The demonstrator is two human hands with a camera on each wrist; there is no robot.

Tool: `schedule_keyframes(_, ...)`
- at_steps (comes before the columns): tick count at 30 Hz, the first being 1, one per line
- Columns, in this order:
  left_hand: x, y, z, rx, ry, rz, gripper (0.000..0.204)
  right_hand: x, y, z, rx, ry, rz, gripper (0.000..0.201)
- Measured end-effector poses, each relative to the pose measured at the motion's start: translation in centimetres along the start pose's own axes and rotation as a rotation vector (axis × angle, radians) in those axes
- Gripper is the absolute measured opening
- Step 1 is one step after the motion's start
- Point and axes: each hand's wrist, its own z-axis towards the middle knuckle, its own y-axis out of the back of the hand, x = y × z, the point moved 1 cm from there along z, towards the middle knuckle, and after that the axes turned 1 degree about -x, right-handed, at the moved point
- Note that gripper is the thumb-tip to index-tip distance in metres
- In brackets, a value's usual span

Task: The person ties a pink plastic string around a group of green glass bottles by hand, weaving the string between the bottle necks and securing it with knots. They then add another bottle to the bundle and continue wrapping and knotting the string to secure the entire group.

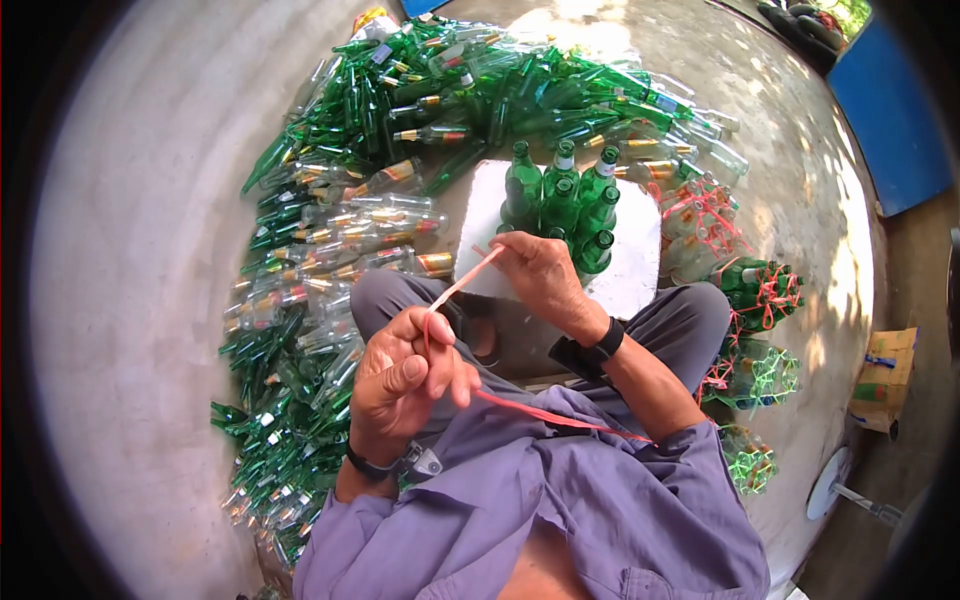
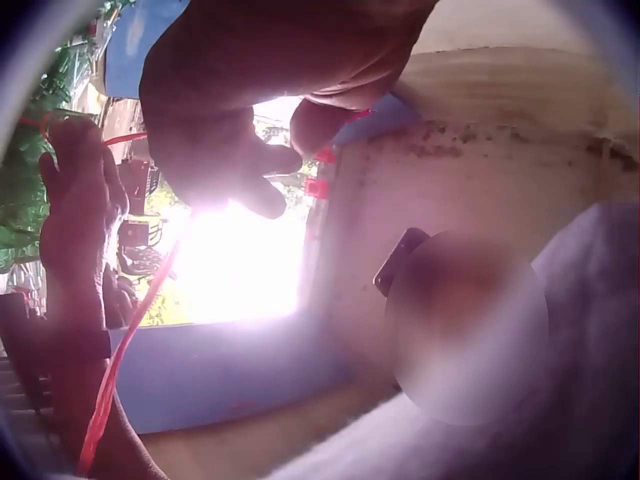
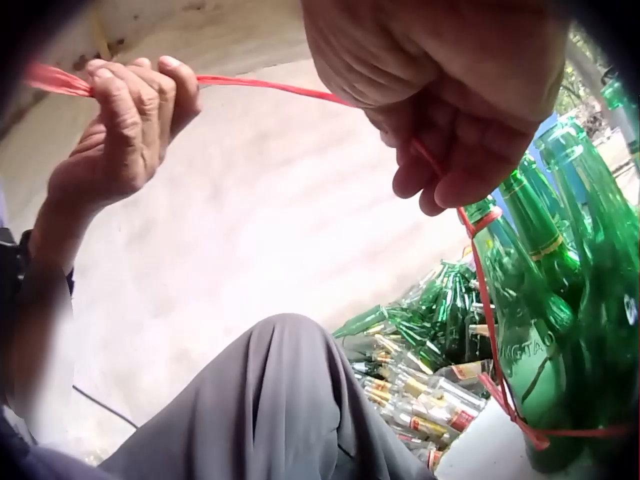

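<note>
A red plastic strand runs taut between the two hands in the head view. The left hand grips it with curled fingers, and a tail of it trails over the lap. Beside the green bottles, the right hand pinches the strand between thumb and fingers. In the right wrist view, the strand passes from the left hand to the right hand, and red strand loops round a neck and the lower part of the grouped bottles. The bottles stand upright on a white block.
Piles of loose green and clear bottles lie ahead and along the left. At the right are bottle bundles tied with red and green strand, a cardboard box and a blue panel. The person's bent knees flank the block.
</note>
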Motion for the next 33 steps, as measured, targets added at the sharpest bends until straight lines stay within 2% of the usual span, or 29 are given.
schedule_keyframes(5, 0.2, -1.2, 0.3, 0.101, -0.084, 0.016, 0.045, -0.1, -0.1, 0.1, 0.008, -0.003, 0.055, 0.016)
schedule_keyframes(7, 0.1, -2.0, 0.4, 0.134, -0.016, -0.075, 0.038, 0.3, 0.0, 0.1, -0.009, 0.011, 0.051, 0.018)
schedule_keyframes(8, 0.3, -1.8, 0.9, 0.152, -0.053, -0.030, 0.033, 0.4, 0.0, -0.1, -0.021, 0.025, 0.051, 0.019)
schedule_keyframes(12, -0.3, -2.1, 2.6, 0.027, -0.094, 0.045, 0.036, -0.1, 0.8, -0.5, 0.015, -0.059, 0.121, 0.028)
schedule_keyframes(13, -0.5, -2.3, 3.1, 0.025, -0.078, 0.039, 0.036, 0.0, 1.2, -0.7, 0.009, -0.075, 0.120, 0.028)
schedule_keyframes(15, -0.9, -2.6, 3.8, 0.119, -0.193, 0.187, 0.031, 0.2, 2.5, -1.1, 0.023, -0.149, 0.242, 0.031)
schedule_keyframes(16, -0.9, -3.1, 3.9, 0.084, -0.198, 0.212, 0.032, 0.2, 3.2, -1.2, 0.025, -0.138, 0.236, 0.033)
schedule_keyframes(19, -0.9, -4.3, 4.4, 0.048, -0.164, 0.253, 0.031, 2.7, 6.8, -2.7, 0.283, -0.323, 0.191, 0.035)
schedule_keyframes(20, -0.9, -4.6, 4.5, 0.029, -0.152, 0.275, 0.031, 3.5, 7.7, -3.4, 0.279, -0.327, 0.190, 0.035)
schedule_keyframes(22, -1.2, -4.9, 4.7, 0.028, -0.125, 0.291, 0.032, 5.0, 8.6, -5.2, 0.498, -0.333, 0.260, 0.040)
schedule_keyframes(23, -1.2, -5.0, 4.9, 0.028, -0.098, 0.307, 0.032, 5.6, 8.9, -6.3, 0.531, -0.329, 0.264, 0.042)
schedule_keyframes(27, -1.2, -4.6, 6.0, -0.049, -0.144, 0.292, 0.030, 5.5, 10.7, -12.0, 0.712, -0.412, 0.448, 0.049)
schedule_keyframes(29, -1.5, -3.4, 6.5, -0.076, -0.192, 0.272, 0.028, 6.8, 13.4, -13.7, 0.834, -0.615, 0.479, 0.051)
schedule_keyframes(31, -1.4, -2.8, 6.6, -0.044, -0.189, 0.266, 0.028, 6.5, 15.1, -16.7, 0.847, -0.537, 0.476, 0.050)
schedule_keyframes(32, -1.3, -2.5, 6.6, -0.038, -0.195, 0.271, 0.027, 6.7, 16.2, -17.6, 0.834, -0.550, 0.477, 0.050)
schedule_keyframes(33, -1.1, -2.3, 6.6, -0.031, -0.201, 0.276, 0.027, 7.3, 17.2, -18.3, 0.825, -0.641, 0.448, 0.051)
